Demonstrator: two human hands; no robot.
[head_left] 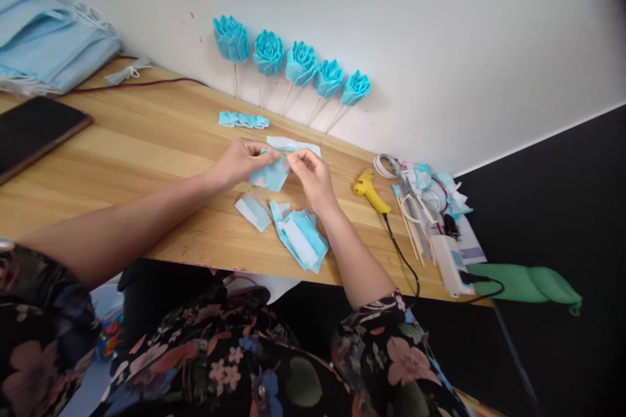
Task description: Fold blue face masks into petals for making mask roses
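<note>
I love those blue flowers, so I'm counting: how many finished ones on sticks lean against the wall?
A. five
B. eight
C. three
A: five blue flowers on thin sticks stand in a row against the wall, behind the hands.

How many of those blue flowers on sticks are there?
5, leaning in a row against the wall behind the table: first, second, third, fourth, fifth. None seems hidden.

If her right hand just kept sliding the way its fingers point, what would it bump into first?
The right hand points toward the left hand, so it would likely meet the blue fabric piece both pinch, then the left fingers; depth is hard to judge.
</note>
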